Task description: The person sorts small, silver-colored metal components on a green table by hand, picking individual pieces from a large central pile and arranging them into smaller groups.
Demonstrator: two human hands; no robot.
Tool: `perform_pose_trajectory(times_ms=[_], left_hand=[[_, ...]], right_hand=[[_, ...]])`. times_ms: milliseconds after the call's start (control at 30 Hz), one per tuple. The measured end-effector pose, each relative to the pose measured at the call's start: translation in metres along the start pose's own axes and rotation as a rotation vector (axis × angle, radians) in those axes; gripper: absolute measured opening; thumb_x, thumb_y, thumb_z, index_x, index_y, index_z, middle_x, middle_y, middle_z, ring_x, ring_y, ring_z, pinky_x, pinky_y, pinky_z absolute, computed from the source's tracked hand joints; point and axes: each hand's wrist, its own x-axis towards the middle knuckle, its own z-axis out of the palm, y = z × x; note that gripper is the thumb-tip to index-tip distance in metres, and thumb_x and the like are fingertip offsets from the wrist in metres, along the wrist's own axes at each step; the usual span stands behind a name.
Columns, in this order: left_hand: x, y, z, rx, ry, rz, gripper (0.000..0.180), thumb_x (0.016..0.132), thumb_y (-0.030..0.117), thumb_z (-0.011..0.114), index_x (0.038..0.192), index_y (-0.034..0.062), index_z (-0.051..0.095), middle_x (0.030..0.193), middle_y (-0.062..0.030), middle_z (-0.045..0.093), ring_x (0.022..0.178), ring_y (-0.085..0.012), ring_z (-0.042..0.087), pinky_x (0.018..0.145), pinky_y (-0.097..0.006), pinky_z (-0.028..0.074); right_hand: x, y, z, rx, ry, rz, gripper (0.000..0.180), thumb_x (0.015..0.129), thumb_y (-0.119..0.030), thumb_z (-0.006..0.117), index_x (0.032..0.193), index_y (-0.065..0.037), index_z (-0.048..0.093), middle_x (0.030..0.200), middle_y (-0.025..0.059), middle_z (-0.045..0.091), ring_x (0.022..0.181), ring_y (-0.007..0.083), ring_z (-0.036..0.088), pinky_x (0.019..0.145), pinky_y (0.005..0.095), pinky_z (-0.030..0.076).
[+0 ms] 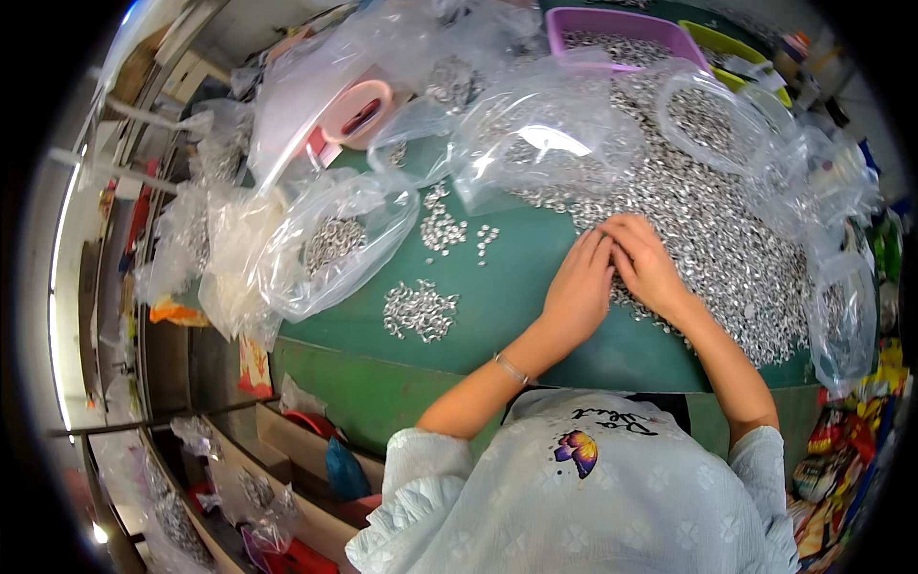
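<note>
A broad heap of small shiny metal pieces (736, 258) covers the right side of the green tabletop (516, 287). At its near left edge my two hands meet, fingertips almost touching. My left hand (581, 282) is closed, its fingers bent and pressed together, with a thin bracelet on that wrist. My right hand (646, 264) is closed too, fingers curled down toward the left one. Anything pinched in the fingertips is hidden. Left of my hands lie a small pile of metal pieces (421, 311), a looser pile (442, 230) and a few scattered pieces (486, 242).
Clear plastic bags (335, 239) with metal pieces stand at the left and back. A pink tub (359, 113) sits far left. A purple basin (631, 33) and a yellow-green basin (736, 57) hold more at the back right. Open drawers (287, 478) are below left.
</note>
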Motion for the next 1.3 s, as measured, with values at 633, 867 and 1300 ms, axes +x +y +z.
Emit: perform_pose_trajectory(times_ms=[633, 867, 1300], left_hand=[[-0.034, -0.141, -0.091, 0.240, 0.188, -0.353, 0.051, 0.086, -0.005, 0.046, 0.135, -0.0099, 0.032, 0.143, -0.0294, 0.029, 0.136, -0.0455, 0.026, 0.112, -0.056, 0.021], [-0.026, -0.131, -0.092, 0.252, 0.145, -0.392, 0.054, 0.085, -0.008, 0.044, 0.137, -0.0062, 0.031, 0.143, -0.0273, 0.032, 0.136, -0.0423, 0.028, 0.112, -0.057, 0.021], [-0.024, -0.118, -0.079, 0.084, 0.243, -0.370, 0.058, 0.082, -0.012, 0.044, 0.138, -0.0062, 0.030, 0.138, -0.0267, 0.039, 0.133, -0.0430, 0.033, 0.112, -0.055, 0.021]], right_hand=[[0.082, -0.040, 0.147, 0.403, -0.295, -0.025, 0.040, 0.097, -0.017, 0.046, 0.132, 0.002, 0.044, 0.139, 0.0218, 0.044, 0.131, 0.0370, 0.039, 0.111, 0.0410, 0.031], [0.093, -0.027, 0.162, 0.331, -0.300, -0.084, 0.033, 0.096, -0.008, 0.043, 0.128, -0.002, 0.048, 0.134, 0.0225, 0.048, 0.131, 0.0369, 0.041, 0.107, 0.0414, 0.034], [0.111, -0.018, 0.162, 0.422, -0.170, 0.055, 0.027, 0.096, -0.011, 0.043, 0.119, -0.002, 0.055, 0.124, 0.0216, 0.056, 0.118, 0.0385, 0.052, 0.099, 0.0429, 0.040]])
